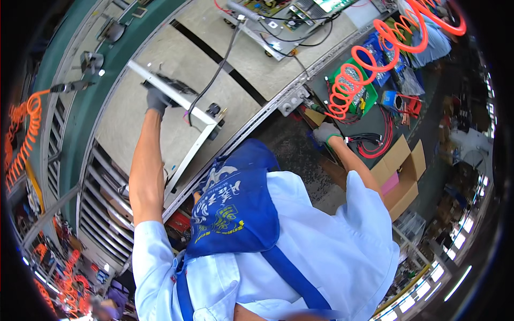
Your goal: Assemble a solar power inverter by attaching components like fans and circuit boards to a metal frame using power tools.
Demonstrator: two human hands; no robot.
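My left hand point(156, 100), in a dark grey glove, grips the top bar of a white metal frame point(198, 113) that lies on the pale conveyor surface point(182, 59). A black cable point(214, 75) runs from the frame's corner up to an open electronics board point(292, 18) further along the belt. My right hand point(326, 132), in a light grey glove with a green cuff, reaches down to a dark side bench and touches a bundle of red and black wires point(372, 142). A blue apron and light blue shirt fill the lower middle.
An orange coiled air hose point(375, 59) hangs over the side bench, above green point(356, 85) and blue point(377, 53) parts bins. An open cardboard box point(401, 174) stands beside my right arm. Another orange coil point(24, 134) hangs at far left by the green conveyor rail point(80, 107).
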